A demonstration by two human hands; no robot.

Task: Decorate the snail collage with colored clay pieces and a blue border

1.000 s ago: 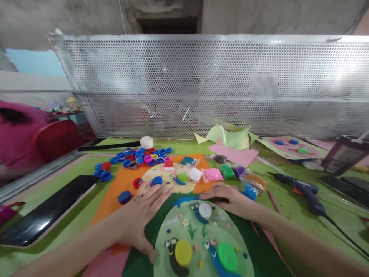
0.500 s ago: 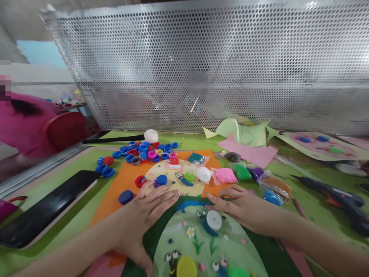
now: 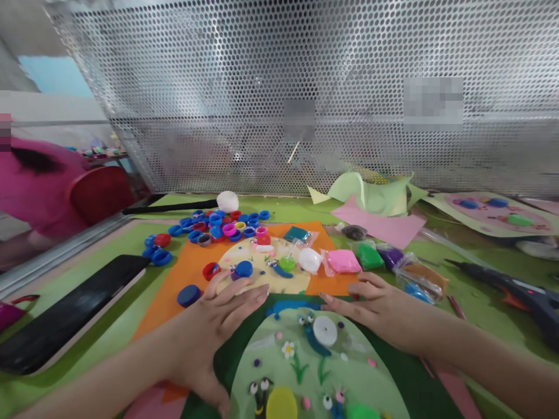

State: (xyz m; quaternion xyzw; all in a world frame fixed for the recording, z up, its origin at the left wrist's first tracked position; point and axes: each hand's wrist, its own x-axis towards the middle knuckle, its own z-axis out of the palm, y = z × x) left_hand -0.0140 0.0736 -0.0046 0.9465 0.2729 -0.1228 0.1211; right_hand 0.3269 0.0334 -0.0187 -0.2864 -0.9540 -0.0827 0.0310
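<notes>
My left hand (image 3: 201,331) lies spread, palm down, on the left side of a dark green sheet (image 3: 227,355). My right hand (image 3: 379,305) rests at the sheet's upper right edge, fingers stretched out and holding nothing. Between them is a pale green rounded craft picture (image 3: 271,343). It carries small clay snails with googly eyes and bottle-cap shells, a white flower (image 3: 287,350) and green clay leaves. Behind the dark green sheet lies a cream craft picture (image 3: 231,285) on an orange sheet (image 3: 170,308). A blue bottle cap (image 3: 189,295) sits near my left fingers.
Several bottle caps (image 3: 229,229) are heaped at the back. Clay packets, including a pink one (image 3: 344,261), line the middle. A black phone-like slab (image 3: 74,308) lies left, a glue gun (image 3: 510,285) right. A perforated metal panel (image 3: 262,75) stands behind; a person in pink (image 3: 43,180) is far left.
My right hand has shifted slightly to the right along the sheet. My left hand stays in nearly the same place. The camera view has moved a little.
</notes>
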